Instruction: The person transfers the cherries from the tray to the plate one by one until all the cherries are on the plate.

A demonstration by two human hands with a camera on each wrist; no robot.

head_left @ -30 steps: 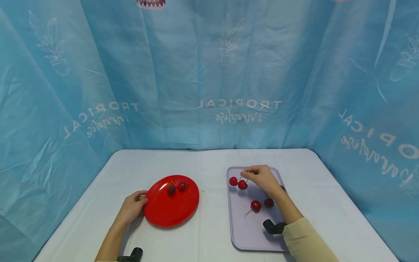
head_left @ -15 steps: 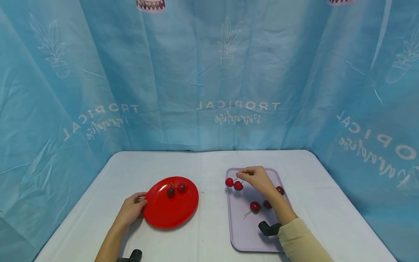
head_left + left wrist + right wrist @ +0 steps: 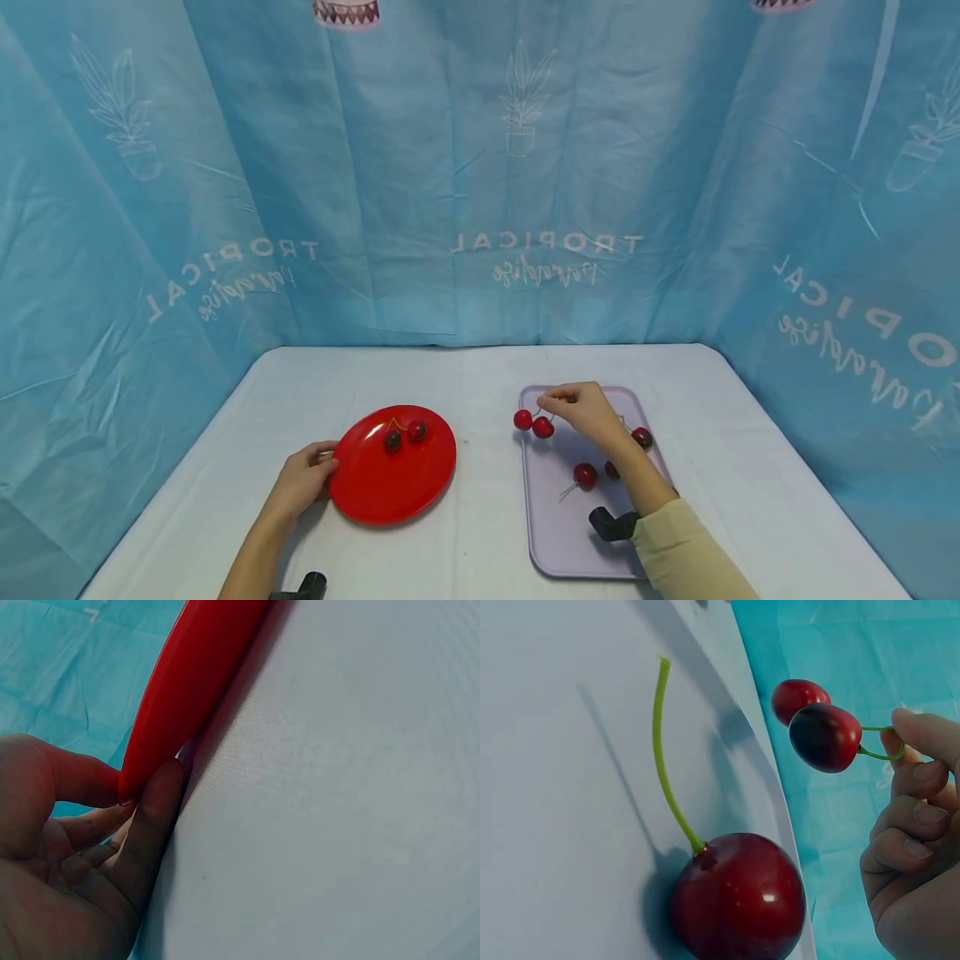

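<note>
My right hand (image 3: 581,407) pinches the green stems of a pair of cherries (image 3: 825,739) between thumb and forefinger. The pair hangs over the far left edge of the lilac tray (image 3: 555,550), and in the right wrist view it shows clear of the tray's surface. A red plate (image 3: 390,487) lies at the left, bearing two joined cherries (image 3: 416,430) near its far side. At the plate's left rim is my left hand (image 3: 302,477). The left wrist view has its thumb on the upper side of the rim and a finger beneath, gripping it.
On the tray lie several more cherries, among them one with a pale stem (image 3: 585,475) and a darker one (image 3: 642,437) near the right edge; my forearm partly hides others. A white cloth covers the table (image 3: 480,533). A blue curtain (image 3: 480,183) hangs behind and at both sides.
My right hand has shifted a little to the left with the pair of cherries, which now overlaps the tray's left edge. My left hand stays at the plate.
</note>
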